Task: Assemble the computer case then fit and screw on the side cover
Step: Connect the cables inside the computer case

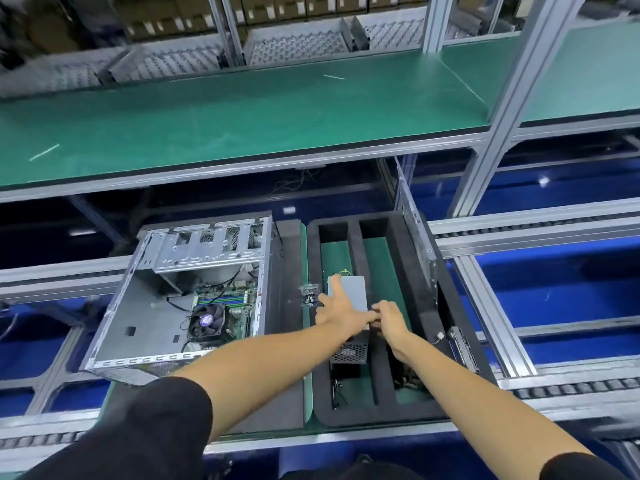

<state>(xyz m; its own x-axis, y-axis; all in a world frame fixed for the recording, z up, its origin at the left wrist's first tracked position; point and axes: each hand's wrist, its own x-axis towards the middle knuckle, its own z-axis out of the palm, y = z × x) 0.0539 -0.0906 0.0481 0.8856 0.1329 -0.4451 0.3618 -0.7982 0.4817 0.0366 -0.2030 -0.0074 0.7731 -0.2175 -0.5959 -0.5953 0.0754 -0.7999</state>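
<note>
Power supply (pixel 348 299) lies lengthwise in the foam tray (pixel 429 341), directly under both hands; left hand (pixel 337 308) spreads flat on it, right hand (pixel 389 318) curls at its edge, grasp unclear.

1. Bright, even light falls from overhead; the flat green matted desk (pixel 242 126) is evenly lit, with no hard shadows.
2. White glare spots sit on the glossy blue floor (pixel 543 181) at right.
3. Motion blur smears the upper left corner, where the perforated grey metal panels (pixel 52 76) lose their detail.
4. Wide-angle distortion bends the silver aluminium frame posts (pixel 502 109) and rails toward the edges.
5. The centre is fairly sharp; the cardboard boxes (pixel 277 8) far behind are soft.
</note>
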